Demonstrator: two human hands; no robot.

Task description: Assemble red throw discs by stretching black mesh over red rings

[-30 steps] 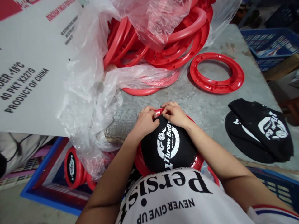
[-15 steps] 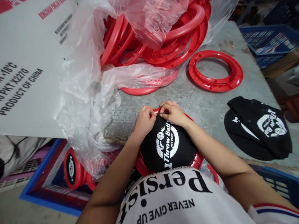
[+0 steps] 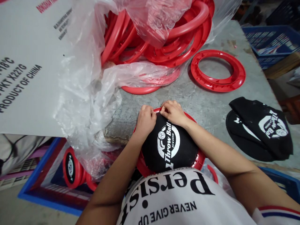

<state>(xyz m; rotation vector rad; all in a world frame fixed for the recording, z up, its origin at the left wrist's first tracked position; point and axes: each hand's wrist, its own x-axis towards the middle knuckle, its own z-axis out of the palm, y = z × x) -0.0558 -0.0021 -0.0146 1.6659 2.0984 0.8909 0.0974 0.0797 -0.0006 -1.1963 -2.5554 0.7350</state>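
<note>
The left hand point(image 3: 147, 119) is bending its fingers nearly closed at the far edge of a black cloth point(image 3: 185, 150), and the right hand point(image 3: 172, 112) is pinching this same edge, just beside it; the exact fingertips are partly hiding. The cloth is lying across a red ring point(image 3: 199, 159), close to the person's shirt point(image 3: 164, 200), and is showing a white "Throw Ball" print. Both are resting at the near edge of the grey table point(image 3: 131, 109). Farther on the table, another ring point(image 3: 239, 74) is lying flat, and folded black cloth pieces point(image 3: 262, 142) are lying to the right. Behind, a plastic bag point(image 3: 82, 93) is partly covering a pile of rings point(image 3: 187, 29). At left, a white box point(image 3: 30, 40) is standing above a blue crate point(image 3: 50, 205).
</note>
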